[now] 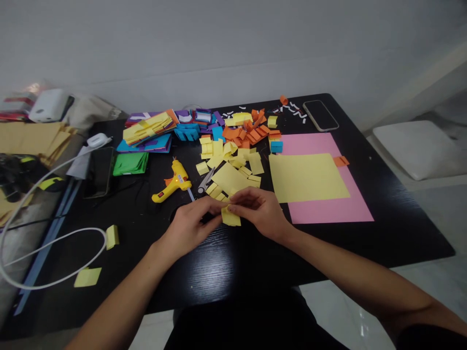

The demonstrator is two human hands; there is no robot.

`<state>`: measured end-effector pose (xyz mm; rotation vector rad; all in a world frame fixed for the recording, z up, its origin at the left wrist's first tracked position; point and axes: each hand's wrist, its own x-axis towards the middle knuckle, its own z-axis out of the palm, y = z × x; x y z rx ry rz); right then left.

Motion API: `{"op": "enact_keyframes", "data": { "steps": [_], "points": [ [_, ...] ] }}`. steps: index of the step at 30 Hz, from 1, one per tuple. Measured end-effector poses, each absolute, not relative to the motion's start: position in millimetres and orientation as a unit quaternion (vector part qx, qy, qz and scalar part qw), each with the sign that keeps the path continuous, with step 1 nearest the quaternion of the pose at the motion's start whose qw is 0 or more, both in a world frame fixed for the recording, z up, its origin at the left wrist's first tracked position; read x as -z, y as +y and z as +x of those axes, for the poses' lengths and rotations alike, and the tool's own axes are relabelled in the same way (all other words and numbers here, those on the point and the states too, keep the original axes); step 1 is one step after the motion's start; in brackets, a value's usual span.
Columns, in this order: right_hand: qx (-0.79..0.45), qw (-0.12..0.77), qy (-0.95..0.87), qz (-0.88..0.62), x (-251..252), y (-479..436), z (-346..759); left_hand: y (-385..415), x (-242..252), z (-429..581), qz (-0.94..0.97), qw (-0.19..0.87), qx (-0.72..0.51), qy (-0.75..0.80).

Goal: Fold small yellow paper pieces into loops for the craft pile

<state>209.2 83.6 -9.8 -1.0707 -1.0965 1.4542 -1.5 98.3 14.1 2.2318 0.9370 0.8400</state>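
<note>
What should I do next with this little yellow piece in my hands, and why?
Probably press its fold flat: the left hand and right hand both pinch the small yellow paper piece, and it looks bent, not creased. The glue gun lies untouched nearby.

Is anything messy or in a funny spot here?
Yes. Two small yellow paper pieces lie alone at the black table's left side, far from the pile of yellow paper strips. Tiny white paper scraps are scattered beside the black phone. The left hand and right hand pinch one folded yellow paper piece.
</note>
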Motion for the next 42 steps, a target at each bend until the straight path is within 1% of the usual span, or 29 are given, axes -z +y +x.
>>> {"op": "enact_keyframes", "data": {
  "steps": [14,22,26,32,38,42],
  "points": [
    [-0.595,0.479,-0.485,-0.426,6,84,214,99,-17,-1,0.816,0.314,-0.335,0.352],
    [-0.583,0.446,-0.521,-0.436,10,85,212,99,-17,-1,0.822,0.331,-0.290,0.361],
    [-0.575,0.433,-0.542,-0.434,10,84,212,99,-16,-2,0.832,0.322,-0.290,0.346],
    [-0.528,0.413,-0.604,-0.431,10,84,216,99,-12,-3,0.841,0.324,-0.275,0.335],
    [-0.416,0.354,-0.723,-0.423,12,84,220,99,-9,-3,0.858,0.326,-0.229,0.324],
    [-0.425,0.360,-0.717,-0.419,14,84,218,101,-10,-5,0.858,0.326,-0.229,0.322]
  ]
}}
